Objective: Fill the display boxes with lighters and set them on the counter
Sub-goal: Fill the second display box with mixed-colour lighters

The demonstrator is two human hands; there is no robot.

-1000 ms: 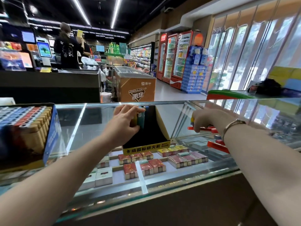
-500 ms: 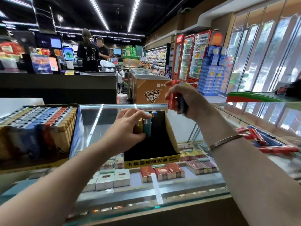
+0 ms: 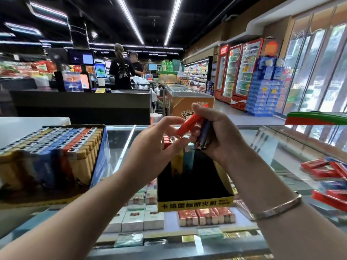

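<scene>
While hands (image 3: 216, 132) meet, red lighter (image 3: 189, 123) tilts above black box (image 3: 195, 201).

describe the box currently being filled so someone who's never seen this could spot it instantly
On the glass counter, two display boxes stand side by side. The target is the yellow-fronted box in the middle, below both hands, with black characters on its front lip. Unlike the packed blue-sided box on the left, its black interior is mostly bare, holding just a few upright lighters at the back.

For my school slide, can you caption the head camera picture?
Both hands, left hand and right hand, pass a red lighter above the half-empty display box.
</scene>
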